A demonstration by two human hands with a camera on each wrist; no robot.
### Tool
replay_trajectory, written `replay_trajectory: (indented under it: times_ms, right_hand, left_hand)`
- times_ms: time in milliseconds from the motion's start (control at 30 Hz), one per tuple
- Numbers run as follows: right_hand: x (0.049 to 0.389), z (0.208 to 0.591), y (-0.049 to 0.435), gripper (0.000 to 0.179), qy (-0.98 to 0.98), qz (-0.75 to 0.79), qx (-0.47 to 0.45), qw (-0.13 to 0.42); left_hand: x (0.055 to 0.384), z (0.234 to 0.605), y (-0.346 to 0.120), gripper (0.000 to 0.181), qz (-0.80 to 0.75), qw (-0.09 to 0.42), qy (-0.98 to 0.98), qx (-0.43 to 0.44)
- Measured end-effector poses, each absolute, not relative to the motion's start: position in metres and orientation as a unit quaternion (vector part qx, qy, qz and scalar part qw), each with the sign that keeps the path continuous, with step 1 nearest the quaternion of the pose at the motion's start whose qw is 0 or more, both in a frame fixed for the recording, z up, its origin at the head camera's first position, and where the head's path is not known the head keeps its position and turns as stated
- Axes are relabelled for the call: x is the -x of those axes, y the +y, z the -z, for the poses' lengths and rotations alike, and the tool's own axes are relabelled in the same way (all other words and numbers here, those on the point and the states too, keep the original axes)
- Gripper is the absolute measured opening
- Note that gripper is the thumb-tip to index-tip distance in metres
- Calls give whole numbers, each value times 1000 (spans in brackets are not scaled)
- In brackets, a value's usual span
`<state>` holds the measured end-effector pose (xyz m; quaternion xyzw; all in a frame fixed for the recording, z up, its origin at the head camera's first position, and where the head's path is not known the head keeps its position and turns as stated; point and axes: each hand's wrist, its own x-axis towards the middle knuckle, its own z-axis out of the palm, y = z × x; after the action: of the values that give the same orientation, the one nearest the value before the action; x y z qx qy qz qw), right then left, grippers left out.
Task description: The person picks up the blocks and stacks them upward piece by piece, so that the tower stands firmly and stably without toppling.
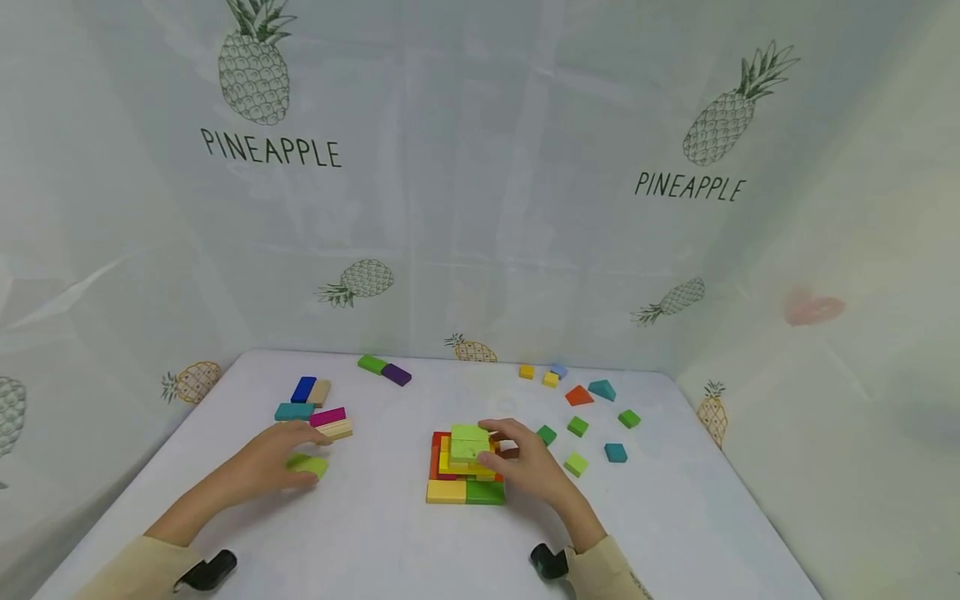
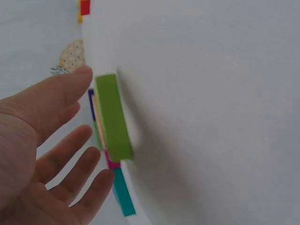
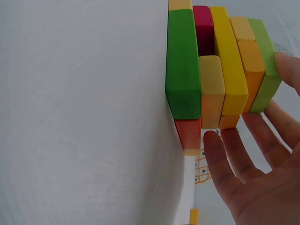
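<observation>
Thumb and fingers spread, my left hand [image 1: 268, 460] reaches around a lime-green block [image 1: 309, 466] on the left of the table. In the left wrist view the thumb tip lies right at one end of this block [image 2: 113, 117], fingers apart beside it. My right hand [image 1: 528, 461] is at the right side of a layered block stack [image 1: 467, 492]. Its thumb touches one of two light-green blocks [image 3: 268, 61] on top, the fingers extended along the stack's side. Below them come yellow, orange, tan, red and green blocks.
Behind my left hand lie blue, tan, teal and magenta blocks [image 1: 327, 416]. A green and a purple block [image 1: 397, 374] lie farther back. Several small blocks, including a teal one [image 1: 616, 452] and an orange triangle [image 1: 579, 396], are scattered right. A pineapple-print sheet [image 1: 480, 208] surrounds the table.
</observation>
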<state>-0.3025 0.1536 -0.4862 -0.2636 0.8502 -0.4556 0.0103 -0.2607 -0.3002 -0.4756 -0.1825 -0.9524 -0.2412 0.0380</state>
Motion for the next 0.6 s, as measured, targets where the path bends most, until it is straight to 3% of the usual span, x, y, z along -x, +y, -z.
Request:
replay_trajectory:
  times_ms: [233, 600]
  right_hand:
    - [303, 485, 152, 54, 851, 455, 262, 15]
    - [303, 487, 153, 51, 847, 464, 257, 16]
  left_hand:
    - [260, 485, -318, 35, 248, 12, -948, 200]
    - [267, 476, -287, 33, 260, 45, -939, 221]
